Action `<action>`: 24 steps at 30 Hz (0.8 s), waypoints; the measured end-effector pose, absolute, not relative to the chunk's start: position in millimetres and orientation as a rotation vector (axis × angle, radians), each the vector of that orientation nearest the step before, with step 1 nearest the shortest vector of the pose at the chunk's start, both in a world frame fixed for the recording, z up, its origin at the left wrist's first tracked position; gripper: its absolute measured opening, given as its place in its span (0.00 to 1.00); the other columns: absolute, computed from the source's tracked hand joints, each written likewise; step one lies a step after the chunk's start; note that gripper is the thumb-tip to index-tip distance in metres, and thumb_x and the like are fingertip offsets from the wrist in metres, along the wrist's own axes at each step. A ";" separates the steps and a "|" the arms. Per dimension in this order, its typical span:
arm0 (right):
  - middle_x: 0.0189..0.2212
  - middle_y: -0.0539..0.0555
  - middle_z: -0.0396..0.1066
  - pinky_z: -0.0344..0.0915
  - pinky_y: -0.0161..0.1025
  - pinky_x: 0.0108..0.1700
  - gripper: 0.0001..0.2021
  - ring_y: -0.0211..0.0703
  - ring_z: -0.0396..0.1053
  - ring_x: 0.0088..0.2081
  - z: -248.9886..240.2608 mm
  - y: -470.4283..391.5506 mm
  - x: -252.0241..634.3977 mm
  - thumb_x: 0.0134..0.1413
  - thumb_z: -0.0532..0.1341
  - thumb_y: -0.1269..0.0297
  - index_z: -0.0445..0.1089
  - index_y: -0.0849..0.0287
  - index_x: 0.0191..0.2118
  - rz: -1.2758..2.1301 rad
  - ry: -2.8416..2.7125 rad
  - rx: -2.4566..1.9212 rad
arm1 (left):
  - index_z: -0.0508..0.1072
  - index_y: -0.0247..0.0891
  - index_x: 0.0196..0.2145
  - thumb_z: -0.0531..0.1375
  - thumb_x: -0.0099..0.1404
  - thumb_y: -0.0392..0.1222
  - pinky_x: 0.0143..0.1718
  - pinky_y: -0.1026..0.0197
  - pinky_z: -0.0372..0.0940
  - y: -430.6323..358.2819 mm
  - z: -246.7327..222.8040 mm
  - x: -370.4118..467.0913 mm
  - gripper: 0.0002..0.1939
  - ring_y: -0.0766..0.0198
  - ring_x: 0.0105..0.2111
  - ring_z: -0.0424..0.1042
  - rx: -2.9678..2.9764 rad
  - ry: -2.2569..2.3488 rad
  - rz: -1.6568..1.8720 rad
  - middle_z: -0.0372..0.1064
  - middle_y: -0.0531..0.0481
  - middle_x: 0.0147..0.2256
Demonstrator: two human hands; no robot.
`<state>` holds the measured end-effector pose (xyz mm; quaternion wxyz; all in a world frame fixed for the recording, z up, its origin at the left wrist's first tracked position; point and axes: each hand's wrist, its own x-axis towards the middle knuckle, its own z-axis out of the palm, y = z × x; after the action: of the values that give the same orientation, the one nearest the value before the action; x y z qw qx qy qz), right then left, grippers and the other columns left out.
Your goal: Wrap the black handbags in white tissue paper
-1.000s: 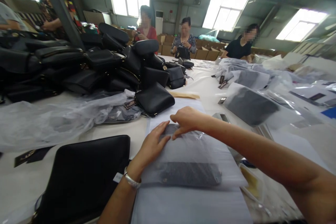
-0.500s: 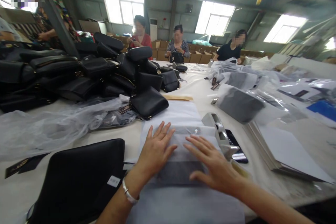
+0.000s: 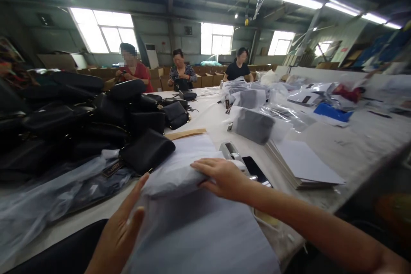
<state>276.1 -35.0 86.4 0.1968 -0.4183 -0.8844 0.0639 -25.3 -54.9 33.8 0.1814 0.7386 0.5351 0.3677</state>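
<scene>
A bundle wrapped in white tissue paper [image 3: 175, 178] is tilted up over white paper sheets [image 3: 205, 231] in front of me. My right hand [image 3: 221, 178] grips its right end, thumb below and fingers on top. At the left end my left hand [image 3: 123, 227] is open, thumb and forefinger apart beside the paper. Just behind the bundle lies a small black bag [image 3: 147, 150] with a dark tag [image 3: 112, 168]. The edge of a larger black bag [image 3: 58, 248] shows at the lower left, partly behind my left arm.
Black bags [image 3: 105, 111] are heaped at the left, with clear plastic [image 3: 38, 214] before them. A tape dispenser [image 3: 229, 150], a phone [image 3: 255, 170] and a stack of white boards [image 3: 308, 165] lie right. Plastic-wrapped bags [image 3: 253, 124] are behind. Three people sit across the table.
The paper that lay flat under both palms is now a raised bundle, held at its right end by my right hand. My left hand has moved to its left side. The view has swung right.
</scene>
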 end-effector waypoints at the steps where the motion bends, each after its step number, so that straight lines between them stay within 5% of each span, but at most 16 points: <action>1: 0.58 0.60 0.67 0.60 0.48 0.60 0.28 0.52 0.64 0.59 93.5 -22.8 278.1 0.57 0.63 0.59 0.61 0.56 0.63 0.166 -2.453 -1.186 | 0.53 0.50 0.67 0.49 0.69 0.61 0.63 0.44 0.56 -55.3 35.0 -23.9 0.33 0.50 0.64 0.57 2.038 1.595 1.030 0.55 0.50 0.66; 5: 0.54 0.59 0.71 0.66 0.45 0.51 0.28 0.53 0.70 0.52 101.7 14.1 283.2 0.54 0.67 0.57 0.65 0.54 0.60 0.136 -2.495 -1.236 | 0.46 0.50 0.69 0.56 0.64 0.61 0.53 0.41 0.66 -41.0 36.0 -2.7 0.41 0.43 0.57 0.68 1.882 1.906 0.928 0.63 0.43 0.62; 9: 0.48 0.54 0.75 0.67 0.40 0.42 0.22 0.49 0.74 0.45 99.1 26.0 282.3 0.56 0.65 0.55 0.69 0.52 0.55 0.074 -2.539 -1.235 | 0.57 0.49 0.65 0.51 0.67 0.61 0.45 0.44 0.71 -21.4 35.9 9.6 0.32 0.44 0.48 0.75 1.868 2.068 0.920 0.73 0.43 0.52; 14: 0.54 0.51 0.73 0.66 0.38 0.48 0.19 0.45 0.72 0.51 122.0 24.8 296.5 0.60 0.63 0.58 0.68 0.49 0.56 -0.076 -2.447 -1.178 | 0.63 0.55 0.62 0.55 0.65 0.61 0.35 0.48 0.74 1.0 69.1 19.0 0.29 0.46 0.38 0.78 1.883 2.190 0.975 0.77 0.48 0.46; 20: 0.56 0.50 0.71 0.64 0.39 0.51 0.21 0.48 0.71 0.53 168.0 38.0 376.7 0.60 0.62 0.54 0.68 0.49 0.58 -0.275 -2.112 -1.424 | 0.45 0.53 0.69 0.58 0.64 0.59 0.49 0.48 0.70 35.9 129.1 85.0 0.41 0.51 0.47 0.76 2.050 1.672 1.276 0.69 0.47 0.57; 24: 0.50 0.53 0.75 0.65 0.42 0.50 0.24 0.52 0.73 0.48 161.5 62.8 455.7 0.56 0.64 0.49 0.71 0.52 0.55 -0.323 -1.940 -1.669 | 0.46 0.51 0.69 0.58 0.66 0.55 0.59 0.47 0.63 39.7 117.6 111.7 0.38 0.53 0.55 0.70 2.080 1.276 1.384 0.67 0.47 0.59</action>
<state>455.7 62.8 161.5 0.2772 -0.6216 -0.7227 -0.1202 111.7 39.7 117.6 0.1669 0.7310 0.4485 0.4865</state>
